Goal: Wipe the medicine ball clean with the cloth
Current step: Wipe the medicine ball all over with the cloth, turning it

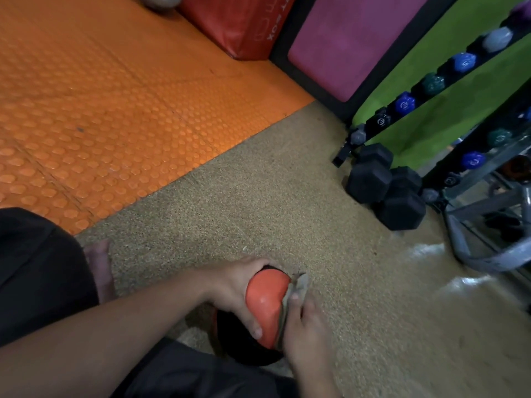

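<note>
An orange and black medicine ball sits low in the middle of the head view, just above the speckled tan floor. My left hand grips its left side, thumb curled over the orange panel. A greyish cloth lies against the ball's right side. My right hand presses that cloth onto the ball, with the fingers wrapped over it. Most of the cloth is hidden between hand and ball.
Black hex dumbbells lie on the floor at the right, by a rack of small coloured dumbbells. Orange studded mats cover the left floor. A red foam box and a pink pad stand at the back. My bare foot rests at left.
</note>
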Available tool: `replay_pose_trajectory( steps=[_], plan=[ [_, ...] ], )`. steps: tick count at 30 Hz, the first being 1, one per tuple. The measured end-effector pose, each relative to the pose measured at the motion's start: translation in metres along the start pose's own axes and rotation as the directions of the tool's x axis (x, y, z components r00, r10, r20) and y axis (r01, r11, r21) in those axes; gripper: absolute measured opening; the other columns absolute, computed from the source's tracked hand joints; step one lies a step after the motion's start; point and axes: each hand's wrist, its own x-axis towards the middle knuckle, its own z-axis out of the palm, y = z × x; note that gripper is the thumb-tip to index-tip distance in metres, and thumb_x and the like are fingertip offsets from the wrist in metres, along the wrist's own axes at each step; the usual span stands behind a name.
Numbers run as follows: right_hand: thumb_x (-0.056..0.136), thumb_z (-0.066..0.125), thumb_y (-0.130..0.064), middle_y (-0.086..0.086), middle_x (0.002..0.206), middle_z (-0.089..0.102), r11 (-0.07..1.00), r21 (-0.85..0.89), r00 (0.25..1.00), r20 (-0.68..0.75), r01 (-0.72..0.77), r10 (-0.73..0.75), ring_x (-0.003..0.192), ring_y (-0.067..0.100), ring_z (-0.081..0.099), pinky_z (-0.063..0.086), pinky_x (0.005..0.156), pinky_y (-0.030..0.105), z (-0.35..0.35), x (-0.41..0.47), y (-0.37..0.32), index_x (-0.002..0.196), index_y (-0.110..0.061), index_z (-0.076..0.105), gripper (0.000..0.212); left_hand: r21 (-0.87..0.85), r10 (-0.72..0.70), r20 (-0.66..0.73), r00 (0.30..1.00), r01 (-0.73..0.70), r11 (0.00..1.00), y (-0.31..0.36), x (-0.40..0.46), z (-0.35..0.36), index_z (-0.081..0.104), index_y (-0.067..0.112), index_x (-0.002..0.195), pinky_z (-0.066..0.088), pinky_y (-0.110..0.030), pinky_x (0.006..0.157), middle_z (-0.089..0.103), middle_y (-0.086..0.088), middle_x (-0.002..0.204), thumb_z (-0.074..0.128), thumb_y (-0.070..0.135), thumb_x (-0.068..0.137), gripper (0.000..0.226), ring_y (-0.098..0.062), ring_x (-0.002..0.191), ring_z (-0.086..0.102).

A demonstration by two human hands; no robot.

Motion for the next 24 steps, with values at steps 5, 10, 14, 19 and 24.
replay_pose_trajectory(
  steps=[5,10,14,19,24],
  plan=[
    [0.092,0.003,-0.068,-0.021,0.17,0.009,0.918,-0.318,0.971,0.081,0.237,-0.223,0.158,0.02,0.008,0.013,0.129,0.046,0.024,-0.005,-0.029,0.161,-0.045,0.018,0.075,0.028,0.097,-0.012,0.995,-0.097,0.995,0.005,0.003,0.007,0.037,0.037,0.157,0.029,-0.025,0.123,0.04,0.01,0.153,0.096,0.063,0.049,0.126,-0.009,0.142,0.038],
    [0.109,0.029,-0.049,-0.007,0.159,0.046,0.99,0.009,0.979,0.149,0.139,-0.139,0.148,0.014,0.039,0.027,0.121,0.03,0.003,0.054,-0.014,0.153,-0.036,0.046,0.048,-0.049,-0.021,-0.064,0.998,0.018,0.999,-0.002,-0.007,0.004,0.028,0.044,0.152,0.04,-0.033,0.118,0.042,0.017,0.147,0.092,0.079,0.038,0.135,-0.008,0.136,0.044],
    [0.107,0.026,-0.052,0.002,0.159,0.047,0.999,0.027,0.999,0.029,-0.038,0.038,0.146,0.023,0.043,0.03,0.112,0.028,-0.003,0.014,-0.005,0.157,-0.033,0.038,0.055,-0.002,0.001,-0.007,1.0,-0.001,1.0,0.001,-0.005,0.0,0.026,0.05,0.152,0.037,-0.03,0.119,0.038,0.022,0.151,0.097,0.071,0.041,0.133,-0.004,0.138,0.042],
    [0.085,-0.003,-0.07,-0.031,0.167,-0.005,0.914,-0.322,0.969,0.088,0.247,-0.231,0.158,0.015,-0.009,0.005,0.129,0.049,0.024,-0.024,-0.04,0.157,-0.057,0.015,0.075,-0.129,0.091,-0.034,0.995,-0.095,0.987,0.001,0.004,0.011,0.044,0.026,0.157,0.032,-0.019,0.12,0.045,0.01,0.153,0.094,0.046,0.06,0.111,-0.005,0.142,0.044],
    [0.105,0.02,-0.056,-0.012,0.161,0.042,0.984,-0.055,0.984,0.064,0.17,-0.167,0.152,0.012,0.032,0.02,0.126,0.032,0.011,0.051,-0.012,0.152,-0.042,0.045,0.055,-0.111,0.021,-0.043,0.999,-0.026,0.994,0.002,-0.008,0.004,0.039,0.04,0.144,0.038,-0.017,0.112,0.047,0.022,0.138,0.093,0.078,0.035,0.128,-0.007,0.13,0.048]
  ],
)
